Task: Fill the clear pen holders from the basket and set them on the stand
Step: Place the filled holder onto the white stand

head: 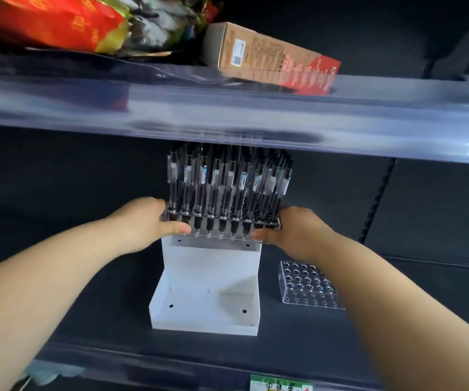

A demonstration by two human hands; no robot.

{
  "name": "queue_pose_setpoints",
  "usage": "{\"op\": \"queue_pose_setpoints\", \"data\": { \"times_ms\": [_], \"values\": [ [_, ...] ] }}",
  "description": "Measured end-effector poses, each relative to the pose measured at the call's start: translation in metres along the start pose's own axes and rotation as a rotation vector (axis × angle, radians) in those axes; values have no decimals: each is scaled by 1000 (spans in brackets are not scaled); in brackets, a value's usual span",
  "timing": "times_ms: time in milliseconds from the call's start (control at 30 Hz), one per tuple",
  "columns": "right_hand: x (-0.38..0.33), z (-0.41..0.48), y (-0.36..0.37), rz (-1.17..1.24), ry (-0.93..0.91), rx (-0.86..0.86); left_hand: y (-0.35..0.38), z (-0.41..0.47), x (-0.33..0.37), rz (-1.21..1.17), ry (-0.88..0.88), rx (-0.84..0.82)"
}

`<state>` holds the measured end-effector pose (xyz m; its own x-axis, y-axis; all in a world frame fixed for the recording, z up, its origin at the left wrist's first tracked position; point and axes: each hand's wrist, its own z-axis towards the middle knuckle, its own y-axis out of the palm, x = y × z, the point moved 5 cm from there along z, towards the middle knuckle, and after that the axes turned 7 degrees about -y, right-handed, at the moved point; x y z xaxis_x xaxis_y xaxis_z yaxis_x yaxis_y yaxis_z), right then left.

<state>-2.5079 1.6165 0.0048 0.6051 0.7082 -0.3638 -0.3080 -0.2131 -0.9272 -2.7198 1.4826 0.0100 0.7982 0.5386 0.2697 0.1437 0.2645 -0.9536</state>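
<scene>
A clear pen holder (222, 222) packed with several upright black pens (227, 179) sits at the top step of the white stepped stand (208, 277). My left hand (154, 221) grips the holder's left end, thumb along its front edge. My right hand (287, 230) grips its right end the same way. The pen tops reach up to the clear shelf edge above. A second clear pen holder (308, 286), with no pens in it, lies on the dark shelf to the right of the stand. The basket is not in view.
A clear plastic rail (227, 114) fronts the upper shelf, just above the pens. On that shelf lie a brown and red carton (267, 57) and a red bag (50, 21). A slotted shelf upright (377, 201) stands at the right. A green label (281, 386) shows at the bottom edge.
</scene>
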Motion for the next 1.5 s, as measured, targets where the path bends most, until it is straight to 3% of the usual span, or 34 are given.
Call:
{"op": "queue_pose_setpoints", "data": {
  "times_ms": [400, 767, 1000, 1133, 1267, 1333, 1433, 1500],
  "values": [
    [2, 43, 28, 7, 3, -49, 26, 36, -25, -52, -34, -57],
    [9, 43, 41, -39, 52, -54, 49, 35, -26, 131, -73, -116],
    [16, 39, 53, 150, -12, 95, 59, 30, -28, -3, -99, -64],
    [20, 37, 60, 216, -55, 145, 72, 29, -38, -217, -107, -105],
    [21, 37, 62, 227, -70, 153, 75, 24, -36, -272, -86, -122],
    [23, 35, 62, 238, -68, 143, 72, 22, -34, -191, -127, -121],
    [32, 29, 62, 231, -18, 88, 62, 10, -33, 183, -253, -117],
    [41, 18, 64, 183, 22, 29, 52, -6, -18, 386, -231, -54]
  ]
}}
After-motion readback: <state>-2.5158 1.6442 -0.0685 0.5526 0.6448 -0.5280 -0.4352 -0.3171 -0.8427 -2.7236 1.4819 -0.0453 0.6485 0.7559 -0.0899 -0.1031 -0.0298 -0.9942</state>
